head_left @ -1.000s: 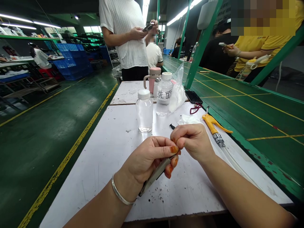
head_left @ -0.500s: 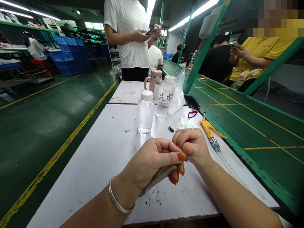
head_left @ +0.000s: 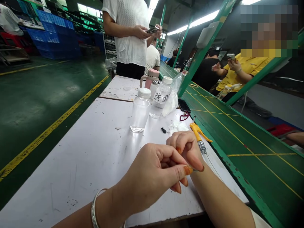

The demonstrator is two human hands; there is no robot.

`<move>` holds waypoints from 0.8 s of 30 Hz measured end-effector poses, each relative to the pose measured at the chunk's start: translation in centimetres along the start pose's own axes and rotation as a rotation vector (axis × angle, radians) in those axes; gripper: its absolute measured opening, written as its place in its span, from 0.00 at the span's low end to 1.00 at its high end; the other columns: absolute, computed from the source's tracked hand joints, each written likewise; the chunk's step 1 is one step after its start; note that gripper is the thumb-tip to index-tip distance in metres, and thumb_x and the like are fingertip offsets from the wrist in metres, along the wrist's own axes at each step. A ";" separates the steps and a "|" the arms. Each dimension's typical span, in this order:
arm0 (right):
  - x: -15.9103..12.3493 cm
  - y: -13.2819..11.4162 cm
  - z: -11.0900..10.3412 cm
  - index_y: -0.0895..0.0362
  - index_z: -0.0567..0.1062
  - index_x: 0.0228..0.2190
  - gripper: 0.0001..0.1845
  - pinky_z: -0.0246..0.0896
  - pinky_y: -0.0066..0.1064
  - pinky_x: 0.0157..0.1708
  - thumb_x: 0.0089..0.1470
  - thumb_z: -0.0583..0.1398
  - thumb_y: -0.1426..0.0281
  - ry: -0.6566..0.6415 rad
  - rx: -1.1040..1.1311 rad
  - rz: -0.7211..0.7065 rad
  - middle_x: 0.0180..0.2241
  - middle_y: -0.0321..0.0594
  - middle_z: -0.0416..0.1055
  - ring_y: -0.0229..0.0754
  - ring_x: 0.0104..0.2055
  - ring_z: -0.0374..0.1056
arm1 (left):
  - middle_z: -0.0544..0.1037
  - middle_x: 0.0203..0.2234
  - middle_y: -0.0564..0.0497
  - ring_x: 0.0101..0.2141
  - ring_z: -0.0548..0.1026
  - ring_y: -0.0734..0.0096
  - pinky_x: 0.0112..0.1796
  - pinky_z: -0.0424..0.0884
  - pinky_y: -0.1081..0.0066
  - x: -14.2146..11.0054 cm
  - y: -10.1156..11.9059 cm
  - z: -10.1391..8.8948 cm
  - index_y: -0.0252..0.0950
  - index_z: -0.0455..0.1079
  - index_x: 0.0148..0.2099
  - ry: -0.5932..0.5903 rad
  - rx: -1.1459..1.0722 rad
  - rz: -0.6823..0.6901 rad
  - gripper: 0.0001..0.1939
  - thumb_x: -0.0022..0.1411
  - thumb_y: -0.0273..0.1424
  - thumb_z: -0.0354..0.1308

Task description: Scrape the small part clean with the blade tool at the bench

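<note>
Head cam: looking forward and down.
Sitting close above left hand (head_left: 152, 177) and right hand (head_left: 186, 148), facing along white table (head_left: 78, 152); catching floor (head_left: 68, 85) at left, green surface (head_left: 258, 171) at right.

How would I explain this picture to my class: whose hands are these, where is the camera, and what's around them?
There's no machine: these are a person's bare left hand and right hand, seen by a camera worn on the head, looking forward and down. On the white table stand a plain bottle and a bottle with black writing; a yellow tool lies at the right. The left hand pinches something, but only a sliver shows, so I can't name it.
</note>
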State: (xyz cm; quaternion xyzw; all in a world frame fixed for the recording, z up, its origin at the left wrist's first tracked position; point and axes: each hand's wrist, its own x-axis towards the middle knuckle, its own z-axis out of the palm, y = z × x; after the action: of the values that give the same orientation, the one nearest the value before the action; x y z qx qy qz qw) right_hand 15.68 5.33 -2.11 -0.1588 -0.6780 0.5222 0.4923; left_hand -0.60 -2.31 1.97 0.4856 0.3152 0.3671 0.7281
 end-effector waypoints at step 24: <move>-1.3 1.6 -1.9 0.56 0.73 0.48 0.14 0.73 0.37 0.41 0.64 0.60 0.63 -0.093 -0.280 0.288 0.47 0.44 0.72 0.42 0.42 0.72 | 0.78 0.23 0.49 0.23 0.75 0.71 0.25 0.70 0.75 -0.2 0.0 0.0 0.34 0.77 0.31 0.065 0.208 0.091 0.09 0.58 0.34 0.60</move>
State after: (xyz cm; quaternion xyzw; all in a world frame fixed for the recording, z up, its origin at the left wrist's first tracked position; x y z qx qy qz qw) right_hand 17.40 6.04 -4.18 -0.2968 -0.7361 0.4948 0.3538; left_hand -0.68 -2.49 1.95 0.5603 0.3527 0.3804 0.6458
